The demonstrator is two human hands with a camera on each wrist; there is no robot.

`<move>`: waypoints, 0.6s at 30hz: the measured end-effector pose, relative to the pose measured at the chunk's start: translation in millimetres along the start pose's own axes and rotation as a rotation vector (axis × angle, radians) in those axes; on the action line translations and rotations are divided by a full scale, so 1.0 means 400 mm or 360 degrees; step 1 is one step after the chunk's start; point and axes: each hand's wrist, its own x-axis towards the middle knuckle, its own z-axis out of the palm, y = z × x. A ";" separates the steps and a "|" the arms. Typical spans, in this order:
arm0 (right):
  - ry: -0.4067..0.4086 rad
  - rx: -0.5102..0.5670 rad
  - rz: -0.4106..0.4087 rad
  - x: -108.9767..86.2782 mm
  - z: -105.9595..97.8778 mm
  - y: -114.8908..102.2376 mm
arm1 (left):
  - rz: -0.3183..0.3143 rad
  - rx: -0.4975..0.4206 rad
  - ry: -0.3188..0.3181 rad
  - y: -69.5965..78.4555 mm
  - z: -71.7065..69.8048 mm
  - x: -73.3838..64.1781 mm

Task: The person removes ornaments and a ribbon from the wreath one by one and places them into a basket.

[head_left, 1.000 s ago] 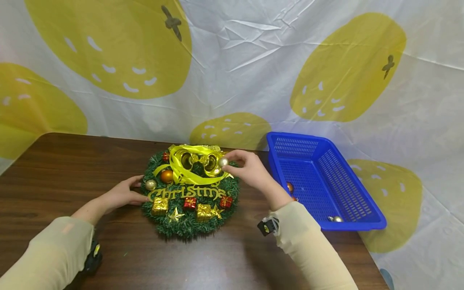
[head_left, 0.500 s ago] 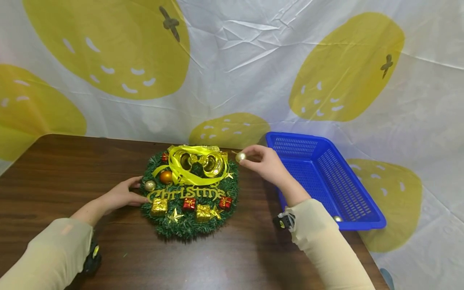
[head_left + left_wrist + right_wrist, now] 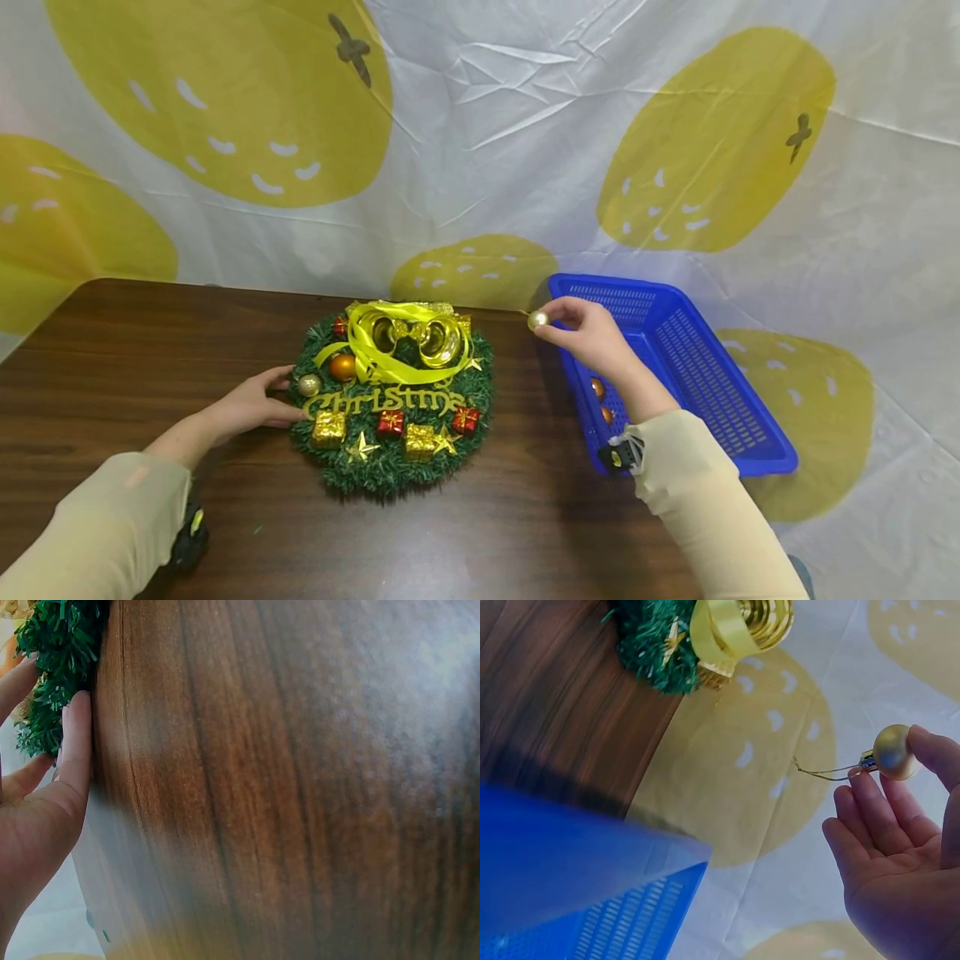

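A green tinsel Christmas wreath lies flat on the table, trimmed with gold bells, yellow ribbon, small gift boxes, stars and baubles. My left hand rests at its left edge, thumb and fingers spread and touching the tinsel; the left wrist view has the fingertips right against the green strands. To the right of the wreath, my right hand pinches a pale gold bauble between thumb and fingers. The bauble's silver cap and thin gold string loop point away from the palm in the right wrist view.
A blue plastic basket stands on the right of the table, partly hidden by my right forearm. Two orange baubles lie by its left wall. Behind the brown wooden table hangs a white cloth with yellow fruit prints.
My right hand has moved right with the gold bauble, from over the wreath's bells to beside the basket's left rim. My left hand has stayed at the wreath's edge.
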 end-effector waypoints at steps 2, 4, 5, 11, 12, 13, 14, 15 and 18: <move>0.0010 -0.0014 0.0014 -0.002 -0.006 0.004 | 0.0000 -0.0001 -0.0001 -0.001 0.000 0.001; 0.0023 -0.0025 0.0035 -0.002 -0.014 0.011 | -0.0006 0.0000 -0.0003 -0.002 -0.001 0.001; 0.0029 -0.0034 0.0047 -0.002 -0.018 0.014 | -0.0009 0.0000 -0.0003 -0.002 -0.001 0.002; 0.0059 -0.0082 0.0128 -0.004 -0.051 0.037 | -0.0012 0.0005 -0.0004 -0.002 -0.001 0.002; 0.0066 -0.0088 0.0137 -0.004 -0.057 0.041 | -0.0013 0.0005 -0.0004 -0.002 -0.001 0.002; 0.0075 -0.0099 0.0145 -0.005 -0.063 0.045 | -0.0014 0.0006 -0.0005 -0.001 -0.001 0.002; 0.0085 -0.0107 0.0152 -0.006 -0.068 0.049 | -0.0014 0.0007 -0.0004 -0.001 -0.001 0.002; 0.0097 -0.0115 0.0160 -0.006 -0.074 0.053 | -0.0015 0.0009 -0.0004 0.000 -0.001 0.002; 0.0133 -0.0140 0.0189 -0.008 -0.089 0.066 | -0.0018 0.0013 -0.0003 0.001 -0.001 0.001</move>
